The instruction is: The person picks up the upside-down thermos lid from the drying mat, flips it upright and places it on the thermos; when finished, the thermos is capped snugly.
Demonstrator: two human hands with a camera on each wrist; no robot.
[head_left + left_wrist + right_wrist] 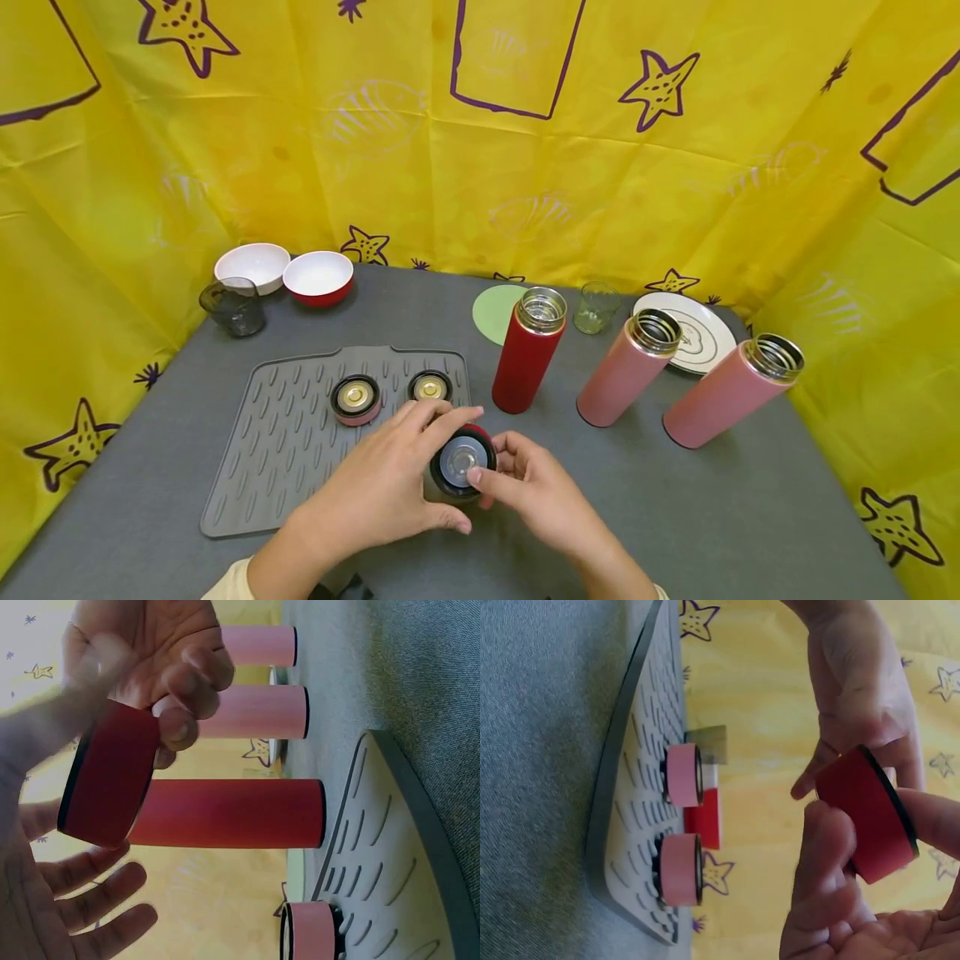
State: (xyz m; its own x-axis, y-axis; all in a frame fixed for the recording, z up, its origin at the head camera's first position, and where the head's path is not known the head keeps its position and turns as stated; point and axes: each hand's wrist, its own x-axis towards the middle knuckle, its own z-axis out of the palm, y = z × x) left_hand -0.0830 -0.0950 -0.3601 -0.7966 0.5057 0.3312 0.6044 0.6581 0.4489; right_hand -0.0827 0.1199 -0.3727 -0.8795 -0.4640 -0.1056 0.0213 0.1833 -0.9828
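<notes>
My right hand (543, 496) pinches a red bottle lid (459, 463) above the table, with the thumb on its black rim. The lid's translucent inner disc faces up toward the head camera. Around its left side is my left hand (378, 479), with fingers extended and spread and the thumb apart from them. In the left wrist view the lid's red side (116, 772) shows between both hands. Two pink lids lie inner side up on a grey drying mat (258, 442): one pink lid (356, 400) further left, the other pink lid (430, 387) just beyond my left fingers.
An uncapped red bottle (525, 358) and two uncapped pink ones, a nearer pink bottle (622, 375) and an outer pink bottle (723, 400), stand at right. Behind are a green disc (491, 312), a glass (596, 308) and a plate (716, 333). Bowls (318, 279) and a dark cup (234, 308) stand back left.
</notes>
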